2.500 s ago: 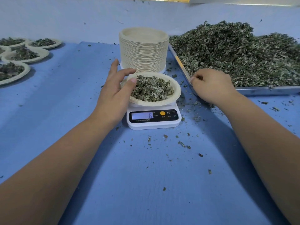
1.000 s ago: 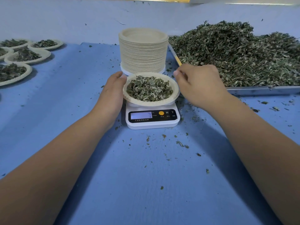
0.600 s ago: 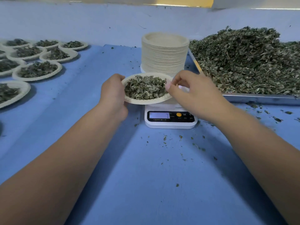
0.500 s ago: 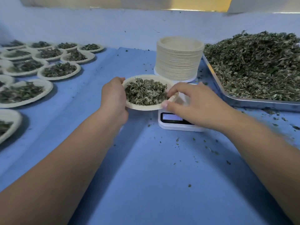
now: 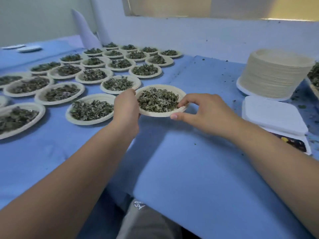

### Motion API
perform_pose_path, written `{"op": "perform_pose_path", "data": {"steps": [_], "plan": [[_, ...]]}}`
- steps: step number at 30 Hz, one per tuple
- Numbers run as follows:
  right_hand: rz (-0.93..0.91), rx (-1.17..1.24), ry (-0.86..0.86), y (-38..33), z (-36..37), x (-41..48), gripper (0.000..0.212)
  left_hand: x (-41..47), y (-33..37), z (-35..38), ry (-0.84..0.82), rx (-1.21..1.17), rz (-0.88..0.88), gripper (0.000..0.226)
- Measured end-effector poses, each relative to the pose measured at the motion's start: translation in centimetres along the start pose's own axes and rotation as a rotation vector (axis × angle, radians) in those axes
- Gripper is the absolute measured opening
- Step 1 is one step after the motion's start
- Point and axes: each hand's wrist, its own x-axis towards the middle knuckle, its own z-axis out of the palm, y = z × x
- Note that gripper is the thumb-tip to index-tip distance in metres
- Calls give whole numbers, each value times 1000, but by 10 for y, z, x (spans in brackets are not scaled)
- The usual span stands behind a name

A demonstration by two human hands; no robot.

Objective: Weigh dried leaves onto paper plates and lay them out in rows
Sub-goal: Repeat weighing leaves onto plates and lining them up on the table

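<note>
Right, head view only:

1. The paper plate (image 5: pixel 160 115) of dried leaves (image 5: pixel 158 100) is at mid-frame over the blue worktop (image 5: pixel 189 169), right of the laid-out rows. I can't tell if it touches the worktop.
2. The left grip (image 5: pixel 126 109) is curled round the plate's left rim and hides that rim. The right grip (image 5: pixel 207 112) pinches the right rim, thumb on the near edge and fingertips on top.
3. In the way: the filled plates (image 5: pixel 91 109) begin just left of the left grip. One sits just behind that grip, near the held plate's far-left rim.
4. Count: about 22 filled plates in diagonal rows, four across. The ones at the left edge are cut off, so the count isn't firm.
5. There is one stack of plates (image 5: pixel 276 75) at the far right on a white base. Too many to count.
6. There is one scale (image 5: pixel 274 114) just in front of the stack, with its white platform showing. The display is blurred and unreadable.
7. The tray (image 5: pixel 315 75) of loose leaves is cut off by the right edge, so only a sliver shows.
8. Leaf crumbs (image 5: pixel 215 75) are scattered between the rows and the stack.
9. There are two white flat things (image 5: pixel 29 48) at the far left, which I can't identify, and a white folded sheet (image 5: pixel 86 31) against the wall.
10. Grey clothing (image 5: pixel 146 221) shows at the bottom, below the worktop edge.
</note>
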Motion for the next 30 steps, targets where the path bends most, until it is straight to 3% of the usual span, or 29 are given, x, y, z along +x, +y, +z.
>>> {"op": "perform_pose_path", "data": {"steps": [5, 7, 12, 16, 22, 26, 30], "plan": [[-57, 62, -83, -25, 29, 13, 53, -1, 4, -33, 118, 146, 124, 22], [-77, 96, -101, -42, 41, 17, 58, -4, 8, -52, 184, 126, 188, 17], [-234, 117, -153, -101, 78, 28, 55, -14, 15, -125, 387, 305, 392, 56], [-421, 116, -189, -153, 113, 28, 45, -33, 13, -186, 576, 537, 613, 46], [-541, -67, -283, -202, 150, 20, 50, -45, 15, -206, 511, 762, 650, 44], [-547, -91, -288, -201, 151, 14, 33, -42, 13, -192, 409, 824, 644, 42], [-524, -105, -305, -193, 136, 14, 58, -37, 7, -169, 319, 864, 713, 47]]}}
